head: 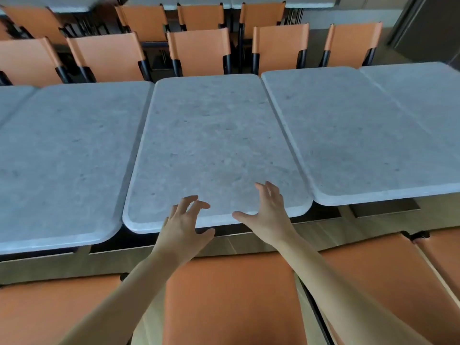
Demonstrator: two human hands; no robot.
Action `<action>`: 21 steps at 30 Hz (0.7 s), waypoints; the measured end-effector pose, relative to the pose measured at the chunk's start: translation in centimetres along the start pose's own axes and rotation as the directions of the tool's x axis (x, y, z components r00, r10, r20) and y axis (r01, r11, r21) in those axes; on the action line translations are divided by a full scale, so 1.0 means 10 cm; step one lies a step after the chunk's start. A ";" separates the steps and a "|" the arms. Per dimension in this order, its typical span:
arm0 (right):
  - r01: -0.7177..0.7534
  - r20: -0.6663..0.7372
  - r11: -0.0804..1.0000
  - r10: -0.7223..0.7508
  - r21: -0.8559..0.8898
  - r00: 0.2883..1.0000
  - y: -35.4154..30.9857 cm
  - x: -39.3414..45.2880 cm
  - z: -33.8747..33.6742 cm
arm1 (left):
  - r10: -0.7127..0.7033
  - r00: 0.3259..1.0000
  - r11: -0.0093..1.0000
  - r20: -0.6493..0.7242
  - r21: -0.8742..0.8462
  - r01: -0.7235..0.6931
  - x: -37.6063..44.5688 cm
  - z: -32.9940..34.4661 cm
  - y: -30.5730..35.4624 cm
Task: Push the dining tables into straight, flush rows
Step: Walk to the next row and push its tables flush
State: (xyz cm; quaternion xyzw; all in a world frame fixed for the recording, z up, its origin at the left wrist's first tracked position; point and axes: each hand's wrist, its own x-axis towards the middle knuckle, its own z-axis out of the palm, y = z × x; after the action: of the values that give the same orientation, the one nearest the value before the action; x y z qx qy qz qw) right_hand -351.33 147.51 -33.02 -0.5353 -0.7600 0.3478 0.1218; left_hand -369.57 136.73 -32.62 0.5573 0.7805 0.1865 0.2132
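We're reaching both arms over an orange chair (231, 295) toward the middle table (214, 145). Left hand (184, 227) sits at the table's near edge, fingers spread and loosely curled, grasping nothing; can't tell if the fingertips touch the top. Right hand (267, 212) is just beside it to the right, over the same near edge, fingers splayed and straight, thumb out to the left, holding nothing; contact with the top is also unclear.

The middle table sits between the left table (64, 158) and the right table (348, 135). Near edges aren't flush: the left table's edge lies closest to us, the middle one further back, the right one further still. Narrow seams show on both sides of the middle table. More orange chairs (199, 51) line the far side.
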 end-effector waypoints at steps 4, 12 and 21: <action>0.032 0.133 0.955 0.008 -0.296 0.991 0.23 0.57 0.37 | 0.033 0.994 0.973 0.108 0.224 -0.057 0.55 0.30 -0.44; 0.311 0.122 0.783 -0.293 -0.539 0.948 0.83 1.11 1.00 | 0.087 0.982 0.880 0.167 0.449 -0.155 1.29 0.61 -1.42; 0.274 -0.073 0.691 -0.427 -0.668 0.901 0.94 1.11 1.18 | 0.222 0.973 0.840 0.059 0.494 -0.222 1.30 0.75 -1.62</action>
State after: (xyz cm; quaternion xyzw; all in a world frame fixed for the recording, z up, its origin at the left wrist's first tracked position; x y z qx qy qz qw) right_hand -355.49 154.50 -49.91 -0.4233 -0.9021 -0.0262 0.0797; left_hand -382.06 144.45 -49.12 0.6798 0.7324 0.0027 0.0390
